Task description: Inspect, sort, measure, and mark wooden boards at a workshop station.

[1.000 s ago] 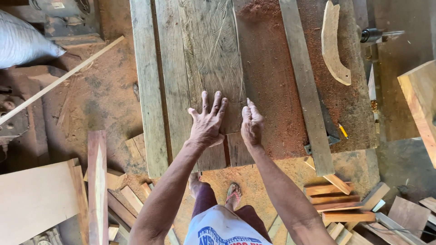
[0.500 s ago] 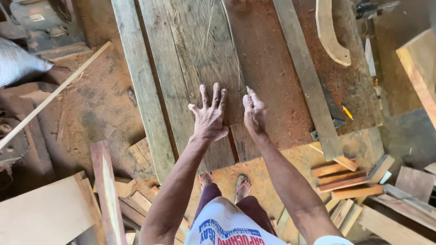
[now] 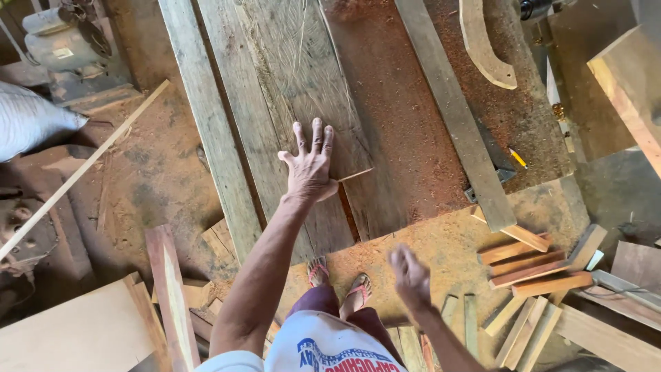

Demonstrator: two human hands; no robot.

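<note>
My left hand (image 3: 311, 165) lies flat, fingers spread, on a worn grey wooden board (image 3: 303, 76) that rests on the sawdust-covered workbench (image 3: 406, 138). The palm sits near the board's near right corner. My right hand (image 3: 410, 274) hangs blurred below the bench's front edge, fingers loosely apart, holding nothing. My feet in sandals (image 3: 337, 279) show on the floor beneath.
A long grey plank (image 3: 206, 124) lies left of the board, a narrow batten (image 3: 454, 117) to the right. A curved wood piece (image 3: 482, 41) and a pencil (image 3: 518, 158) lie at the far right. Short offcuts (image 3: 530, 265) litter the floor; a motor (image 3: 62, 41) stands upper left.
My right hand has left the board and dropped back toward my body. My left hand stays pressed on the board. The view has shifted closer.
</note>
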